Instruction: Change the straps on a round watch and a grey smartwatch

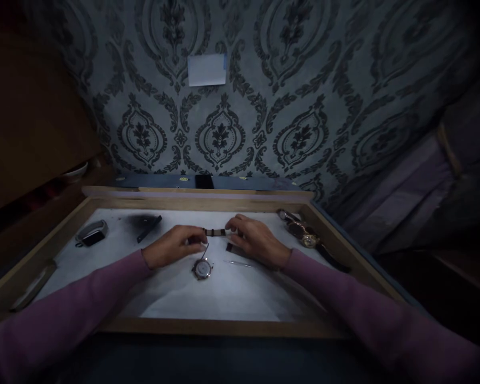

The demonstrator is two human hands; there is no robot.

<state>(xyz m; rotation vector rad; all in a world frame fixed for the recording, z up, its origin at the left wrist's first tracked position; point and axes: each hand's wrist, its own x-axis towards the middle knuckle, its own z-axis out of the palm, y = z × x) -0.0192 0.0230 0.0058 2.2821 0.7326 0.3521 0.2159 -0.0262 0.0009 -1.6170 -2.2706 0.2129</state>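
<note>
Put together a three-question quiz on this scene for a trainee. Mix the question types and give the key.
1. What lies between the fingers of the left hand and those of the right hand?
2. True or false: the watch with the rectangular face lies at the right side of the wooden tray.
3. Fill in: seen from the person's side, the slim metal tool lies to the ___ of the round watch case.

Key
1. A short strap piece.
2. False; it lies toward the left side.
3. Right.
</note>
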